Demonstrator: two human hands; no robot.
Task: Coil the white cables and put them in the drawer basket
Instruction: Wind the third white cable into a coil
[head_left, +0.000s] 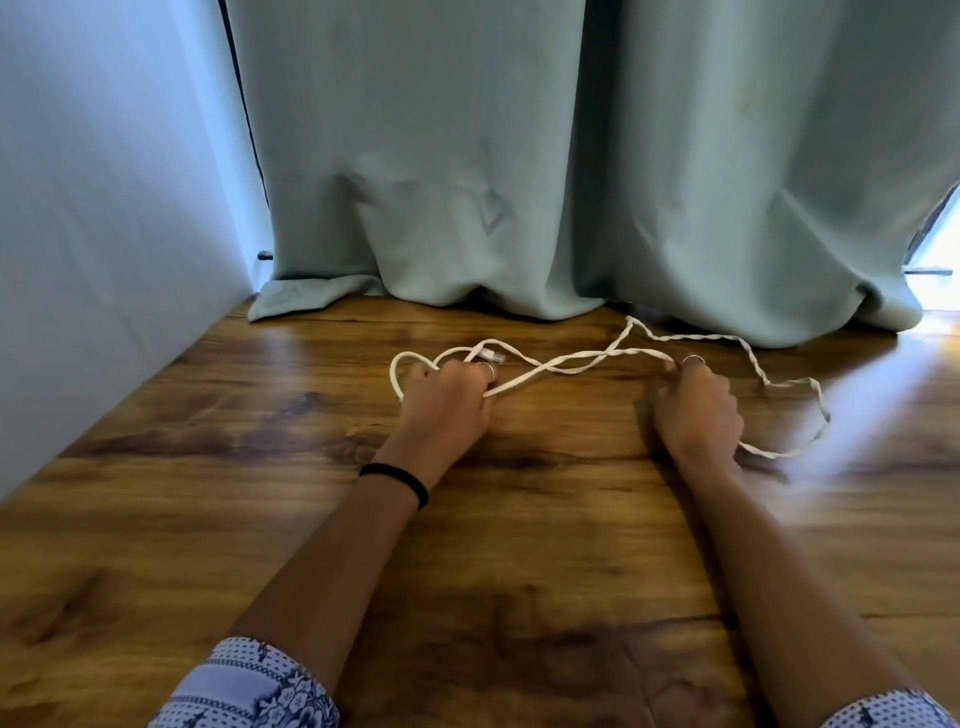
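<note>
From the head view, the white cable (587, 358) lay twisted and looped on the wooden floor (260, 467) before the curtain (467, 182). Your left hand (449, 397) was closed around one loop near its plug, and your right hand (698, 408) gripped another strand.

The cable (582, 358) lies on the floor (208, 493) before the curtain (519, 182), wall (104, 208) at left.

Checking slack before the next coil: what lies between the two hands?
In the head view, white cable crosses between left hand and right hand, above bare wooden floor.
</note>
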